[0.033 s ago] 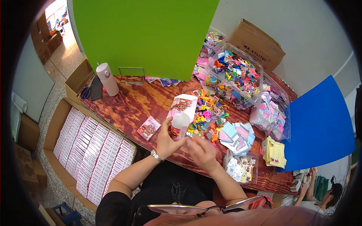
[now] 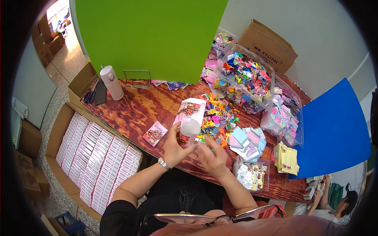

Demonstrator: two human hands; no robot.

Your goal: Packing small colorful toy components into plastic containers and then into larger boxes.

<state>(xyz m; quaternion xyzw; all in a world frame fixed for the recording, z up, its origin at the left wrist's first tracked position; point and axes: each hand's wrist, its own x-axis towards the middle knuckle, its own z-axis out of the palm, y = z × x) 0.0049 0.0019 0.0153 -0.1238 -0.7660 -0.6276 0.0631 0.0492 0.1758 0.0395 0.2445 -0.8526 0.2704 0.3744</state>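
Gripping a translucent plastic container (image 2: 191,127) between thumb and fingers, the left hand (image 2: 173,148) is holding it above the counter (image 2: 145,107), in front of a pink-and-white printed carton (image 2: 192,111). The right hand (image 2: 213,158) is hovering just beside it, fingers bent; whether they are pinching anything small, I cannot tell. The container is looking light, smooth and a little slippery, probably thin-walled enough to dent, so its sides below the round end are offering the safest hold. The red-brown wood-grain counter is carrying a heap of colourful plastic trinkets (image 2: 215,118), loose pastel cards (image 2: 247,143) and a brimming clear bin (image 2: 272,80). Beyond, a green partition (image 2: 149,39) is standing upright, a blue panel (image 2: 334,129) is filling the right, and a cardboard box (image 2: 59,131) of packed cartons is sitting at the left.
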